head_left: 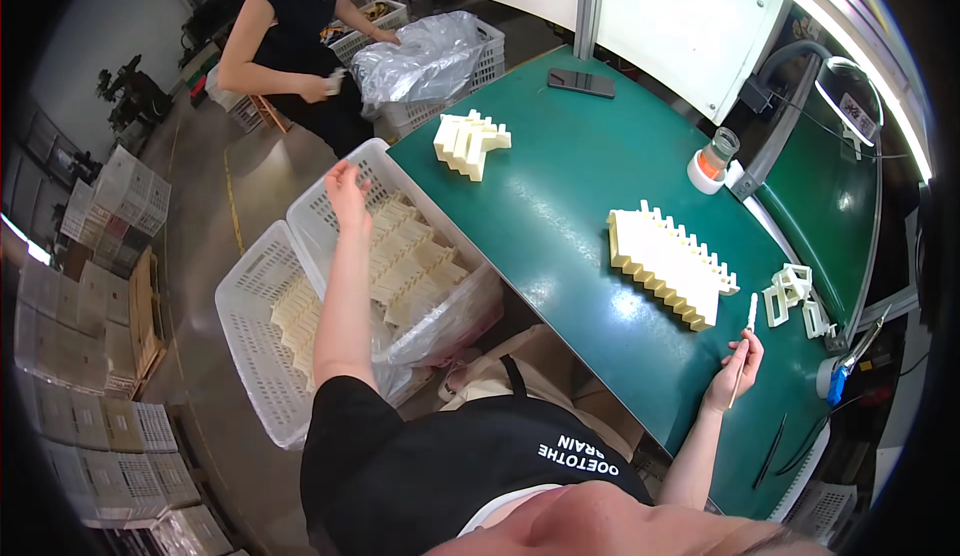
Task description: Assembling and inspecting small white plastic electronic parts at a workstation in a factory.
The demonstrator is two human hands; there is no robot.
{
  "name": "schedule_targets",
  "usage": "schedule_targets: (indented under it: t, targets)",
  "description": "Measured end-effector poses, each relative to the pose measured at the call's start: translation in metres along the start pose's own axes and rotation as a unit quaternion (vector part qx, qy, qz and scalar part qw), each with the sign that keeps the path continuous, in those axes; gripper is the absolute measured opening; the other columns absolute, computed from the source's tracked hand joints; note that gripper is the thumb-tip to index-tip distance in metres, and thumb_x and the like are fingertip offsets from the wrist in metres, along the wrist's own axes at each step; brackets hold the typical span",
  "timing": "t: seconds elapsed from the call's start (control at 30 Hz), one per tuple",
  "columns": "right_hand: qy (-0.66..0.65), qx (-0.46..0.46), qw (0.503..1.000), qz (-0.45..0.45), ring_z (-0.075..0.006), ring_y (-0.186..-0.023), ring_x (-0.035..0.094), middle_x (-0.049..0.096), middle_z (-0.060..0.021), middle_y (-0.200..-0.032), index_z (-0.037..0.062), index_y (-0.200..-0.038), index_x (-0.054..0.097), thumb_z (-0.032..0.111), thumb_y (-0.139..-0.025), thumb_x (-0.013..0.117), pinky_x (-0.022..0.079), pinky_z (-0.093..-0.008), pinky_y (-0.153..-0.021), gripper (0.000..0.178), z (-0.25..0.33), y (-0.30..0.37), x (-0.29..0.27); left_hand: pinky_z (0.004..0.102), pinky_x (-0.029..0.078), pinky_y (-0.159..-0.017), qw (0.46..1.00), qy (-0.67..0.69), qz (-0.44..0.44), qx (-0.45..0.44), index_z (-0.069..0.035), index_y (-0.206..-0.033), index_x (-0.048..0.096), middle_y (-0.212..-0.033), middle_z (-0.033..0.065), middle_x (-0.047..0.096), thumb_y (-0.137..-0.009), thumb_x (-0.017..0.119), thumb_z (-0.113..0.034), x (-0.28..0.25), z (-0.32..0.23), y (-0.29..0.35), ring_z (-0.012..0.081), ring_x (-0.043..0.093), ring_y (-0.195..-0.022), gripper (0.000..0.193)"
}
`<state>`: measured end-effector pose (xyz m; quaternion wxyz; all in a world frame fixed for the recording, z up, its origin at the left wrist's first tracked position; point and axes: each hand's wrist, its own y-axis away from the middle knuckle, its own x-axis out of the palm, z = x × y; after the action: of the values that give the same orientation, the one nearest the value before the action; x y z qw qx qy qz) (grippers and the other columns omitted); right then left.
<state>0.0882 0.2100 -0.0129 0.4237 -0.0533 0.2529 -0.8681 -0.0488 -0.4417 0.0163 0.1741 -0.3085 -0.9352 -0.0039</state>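
My left arm reaches out over the white plastic crates, and my left hand [347, 196] is above the far end of the nearer-to-table crate [318, 196]. Its fingers look apart, with nothing visible in them. Rows of cream plastic parts [415, 261] fill that crate, which has a clear plastic liner. In my right hand [735, 374], over the green table, is a thin brush-like stick [739, 371] with a white tip pointing away from me. Just beyond it stands a long block of cream parts [665, 261] packed side by side. A smaller group of cream parts [470, 146] sits near the table's far left corner.
On the green table [540, 226] lie a dark phone [581, 83], a jar with orange liquid [717, 153], white frame-shaped parts [790, 294] and black tweezers [770, 451]. A second crate [250, 301] adjoins on the left. Another person [300, 46] handles a plastic-covered crate beyond.
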Motion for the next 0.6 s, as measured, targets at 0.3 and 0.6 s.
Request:
schedule_targets:
  t: [0.3,0.6]
  targets:
    - [0.024,0.012,1.0,-0.01,-0.0053,-0.078,0.052,0.06,-0.0027,-0.111,0.0038,-0.112,0.061,0.014,-0.101,0.049,0.038,-0.0167,-0.058,0.019,-0.004,0.0,0.001,0.0472,0.035,-0.103,0.773,-0.442,0.019,0.455,-0.008,-0.133,0.045,-0.128,0.0117,0.049,-0.071,0.079,-0.021,0.053,-0.011,-0.01,0.0288,0.046,-0.121,0.072]
    - [0.062,0.023,0.997,-0.03,-0.0072,-0.076,0.053,0.06,-0.0031,-0.107,0.0046,-0.107,0.064,0.01,-0.098,0.053,0.043,-0.0197,-0.062,0.016,-0.009,0.003,-0.008,0.0555,0.011,-0.113,0.643,-0.499,0.201,0.545,-0.027,-0.138,0.048,-0.143,0.0003,0.042,-0.059,0.085,-0.043,0.15,-0.031,0.044,0.0187,0.035,-0.137,0.088]
